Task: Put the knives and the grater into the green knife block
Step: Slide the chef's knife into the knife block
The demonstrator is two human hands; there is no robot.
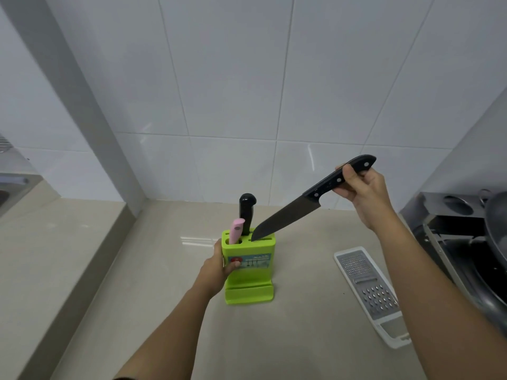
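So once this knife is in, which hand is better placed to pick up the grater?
Probably the right hand: the grater lies on its side of the counter, while the left hand steadies the green knife block.

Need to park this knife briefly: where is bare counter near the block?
Bare counter between the green knife block and the grater, and more in front of the block. Left of it the left hand grips. The right edge is crowded by the stove.

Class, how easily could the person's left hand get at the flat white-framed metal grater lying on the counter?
Probably not easily: the left hand is gripping the green plastic knife block, and the flat white-framed metal grater lies beyond it under the right forearm, whose right hand holds the large black-handled knife.
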